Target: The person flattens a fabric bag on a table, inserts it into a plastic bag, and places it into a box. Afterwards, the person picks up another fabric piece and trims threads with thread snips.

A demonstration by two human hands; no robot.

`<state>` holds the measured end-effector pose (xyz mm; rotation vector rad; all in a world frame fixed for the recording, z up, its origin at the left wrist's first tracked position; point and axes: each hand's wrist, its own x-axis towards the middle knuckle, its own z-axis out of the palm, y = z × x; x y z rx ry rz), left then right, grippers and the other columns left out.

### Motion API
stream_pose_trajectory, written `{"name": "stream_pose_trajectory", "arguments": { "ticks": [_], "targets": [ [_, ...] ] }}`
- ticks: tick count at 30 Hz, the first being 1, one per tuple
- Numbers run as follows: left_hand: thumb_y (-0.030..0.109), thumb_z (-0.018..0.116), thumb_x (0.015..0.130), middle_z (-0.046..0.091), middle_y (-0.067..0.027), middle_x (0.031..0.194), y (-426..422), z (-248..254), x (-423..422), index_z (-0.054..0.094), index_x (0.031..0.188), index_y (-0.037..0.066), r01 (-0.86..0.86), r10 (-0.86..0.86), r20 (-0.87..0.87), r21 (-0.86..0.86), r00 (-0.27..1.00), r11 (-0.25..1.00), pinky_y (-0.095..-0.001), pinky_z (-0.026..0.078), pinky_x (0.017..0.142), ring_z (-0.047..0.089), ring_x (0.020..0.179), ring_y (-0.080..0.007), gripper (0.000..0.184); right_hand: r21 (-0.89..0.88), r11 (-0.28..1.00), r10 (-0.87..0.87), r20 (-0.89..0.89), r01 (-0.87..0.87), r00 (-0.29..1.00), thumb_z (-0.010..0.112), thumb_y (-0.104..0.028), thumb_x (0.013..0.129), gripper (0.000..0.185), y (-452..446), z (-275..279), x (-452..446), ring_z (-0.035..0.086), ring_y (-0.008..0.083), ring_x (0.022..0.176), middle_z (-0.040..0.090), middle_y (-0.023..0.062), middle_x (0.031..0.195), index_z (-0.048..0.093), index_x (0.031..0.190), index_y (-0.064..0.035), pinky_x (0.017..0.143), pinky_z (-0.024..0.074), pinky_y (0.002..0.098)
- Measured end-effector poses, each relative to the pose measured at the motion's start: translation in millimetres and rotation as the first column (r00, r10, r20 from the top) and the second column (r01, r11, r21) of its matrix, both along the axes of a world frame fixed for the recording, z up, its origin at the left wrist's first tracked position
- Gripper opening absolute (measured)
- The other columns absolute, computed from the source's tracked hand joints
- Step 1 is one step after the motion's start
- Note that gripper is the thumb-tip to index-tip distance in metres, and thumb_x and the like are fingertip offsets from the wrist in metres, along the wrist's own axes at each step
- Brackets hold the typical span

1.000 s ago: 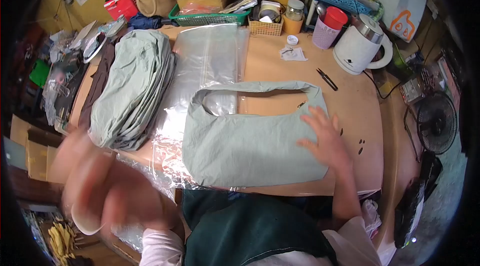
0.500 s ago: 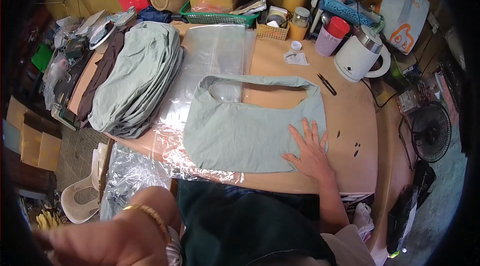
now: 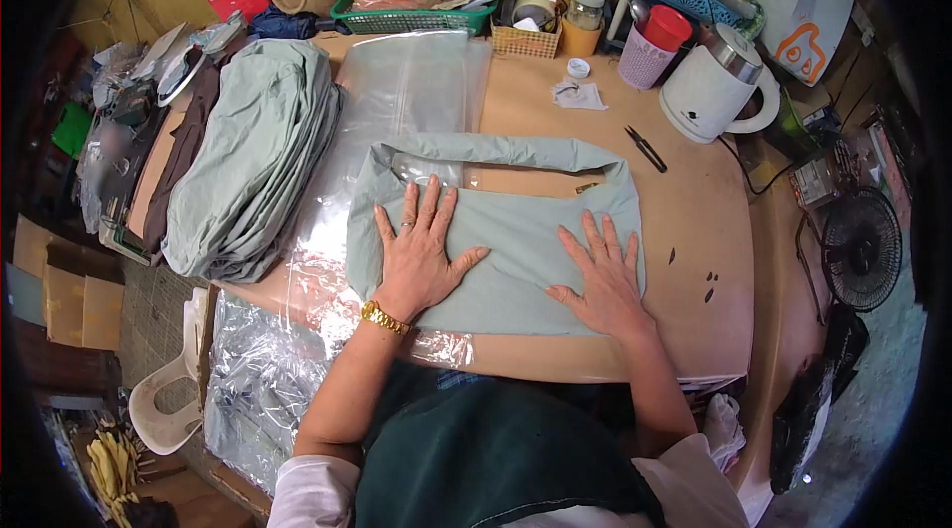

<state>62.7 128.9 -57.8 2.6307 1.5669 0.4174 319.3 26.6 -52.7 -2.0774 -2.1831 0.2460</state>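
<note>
A pale green fabric shoulder bag (image 3: 506, 270) lies flat on the table, its wide strap curving along the far side. My left hand (image 3: 421, 245) presses on the bag's left half, fingers spread. On the right half rests my right hand (image 3: 603, 275), palm down with the fingers apart. A small zipper end (image 3: 587, 187) shows at the bag's opening near the strap's right side. Clear plastic bags (image 3: 397, 92) lie partly beneath the bag's left part and stretch to the far edge. Neither hand grips anything.
At left is a stack of pale green bags (image 3: 248, 151). Thread snips (image 3: 647, 149) lie to the right, near a white kettle (image 3: 709, 92). A green basket (image 3: 416, 20) and small containers line the back. A black fan (image 3: 861, 248) stands at far right.
My left hand has come from the lower left, off the table, onto the bag's left half. My right hand stays on the right half. The whole view has shifted slightly.
</note>
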Motion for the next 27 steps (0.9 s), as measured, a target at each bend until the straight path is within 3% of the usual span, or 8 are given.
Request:
{"name": "stream_pose_trajectory", "arguments": {
  "ticks": [4, 6, 8, 15, 20, 24, 26, 27],
  "targets": [
    [0.055, 0.064, 0.080, 0.033, -0.0192, 0.148, -7.0, 16.4, 4.9, 0.044, 0.140, 0.007, 0.015, -0.018, 0.053, 0.066, 0.998, 0.998, -0.0615, 0.014, 0.111, 0.028, 0.138, -0.0382, 0.079, 0.007, 0.993, 0.119, -0.023, -0.119, 0.993, 0.065, -0.050, 0.084, 0.067, 10.6, 40.7, 25.5, 0.035, 0.0363, 0.137, 0.039, 0.0202, 0.147, 0.050, 0.138, -0.0136, 0.110, 0.0254, 0.0565],
    [0.046, 0.075, 0.074, 0.043, -0.0237, 0.129, -19.7, 34.6, 16.2, 0.052, 0.129, 0.007, 0.018, -0.017, 0.156, -0.011, 0.988, 1.000, -0.0517, 0.028, 0.104, 0.038, 0.126, -0.0417, 0.071, -0.176, 0.984, -0.129, -0.605, 0.026, 0.786, 0.069, -0.031, 0.085, 0.041, 43.8, 64.9, 53.7, 0.060, 0.0315, 0.112, 0.064, 0.0198, 0.118, 0.065, 0.117, -0.0050, 0.094, 0.0461, 0.0418],
    [0.056, 0.071, 0.074, 0.042, -0.0213, 0.132, -28.6, 34.4, 31.7, 0.050, 0.132, 0.011, 0.139, -0.117, 0.169, -0.128, 0.979, 0.982, -0.0572, 0.025, 0.105, 0.035, 0.129, -0.0419, 0.077, 0.158, 0.951, -0.087, -0.685, 0.264, 0.723, 0.068, -0.020, 0.085, 0.025, 98.8, 56.0, 71.1, 0.068, 0.0288, 0.088, 0.070, 0.0162, 0.092, 0.069, 0.101, -0.0004, 0.080, 0.0508, 0.0342],
    [0.072, 0.062, 0.071, 0.022, -0.0228, 0.153, -47.3, 16.9, 27.4, 0.040, 0.146, 0.021, 0.223, -0.234, -0.026, -0.226, 0.972, 0.948, -0.0739, 0.010, 0.105, 0.012, 0.144, -0.0449, 0.094, 0.405, 0.884, -0.169, -0.191, 0.235, 0.967, 0.068, -0.030, 0.083, 0.032, 249.5, -10.9, 83.4, 0.062, 0.0341, 0.098, 0.064, 0.0175, 0.099, 0.065, 0.106, -0.0081, 0.084, 0.0479, 0.0437],
    [0.074, 0.063, 0.068, 0.021, -0.0221, 0.154, -44.3, 18.5, 22.4, 0.039, 0.147, 0.024, 0.196, -0.200, 0.011, -0.271, 0.980, 0.943, -0.0738, 0.012, 0.104, 0.012, 0.143, -0.0463, 0.096, 0.172, 0.969, -0.113, -0.338, 0.180, 0.934, 0.067, -0.019, 0.085, 0.017, 277.8, -27.6, 113.4, 0.065, 0.0288, 0.081, 0.067, 0.0124, 0.087, 0.066, 0.099, -0.0088, 0.074, 0.0508, 0.0380],
    [0.075, 0.063, 0.067, 0.019, -0.0226, 0.154, -43.1, 20.1, 22.9, 0.037, 0.148, 0.026, 0.203, -0.215, -0.017, -0.270, 0.976, 0.941, -0.0734, 0.013, 0.105, 0.013, 0.143, -0.0461, 0.098, -0.168, 0.985, -0.132, -0.893, -0.046, 0.429, 0.063, -0.002, 0.084, 0.012, 183.8, 81.8, 38.6, 0.058, 0.0067, 0.072, 0.066, 0.0026, 0.080, 0.068, 0.095, -0.0016, 0.063, 0.0474, 0.0255],
    [0.075, 0.062, 0.067, 0.020, -0.0228, 0.154, -41.8, 18.7, 23.4, 0.037, 0.148, 0.026, 0.198, -0.210, -0.018, -0.271, 0.978, 0.942, -0.0733, 0.013, 0.105, 0.013, 0.143, -0.0456, 0.098, -0.376, 0.879, -0.207, -0.855, -0.292, 0.475, 0.063, -0.005, 0.086, 0.014, 141.7, 75.1, 27.1, 0.061, 0.0142, 0.074, 0.065, 0.0046, 0.084, 0.069, 0.098, -0.0030, 0.066, 0.0481, 0.0292],
    [0.075, 0.062, 0.067, 0.020, -0.0231, 0.154, -42.5, 18.4, 22.7, 0.037, 0.148, 0.026, 0.198, -0.213, -0.025, -0.269, 0.977, 0.942, -0.0731, 0.013, 0.105, 0.014, 0.143, -0.0450, 0.098, -0.183, 0.936, 0.064, -0.753, -0.301, 0.655, 0.062, -0.005, 0.085, 0.015, 117.3, 62.7, 13.6, 0.061, 0.0187, 0.077, 0.063, 0.0062, 0.084, 0.069, 0.099, -0.0038, 0.069, 0.0477, 0.0316]
  ]
}}
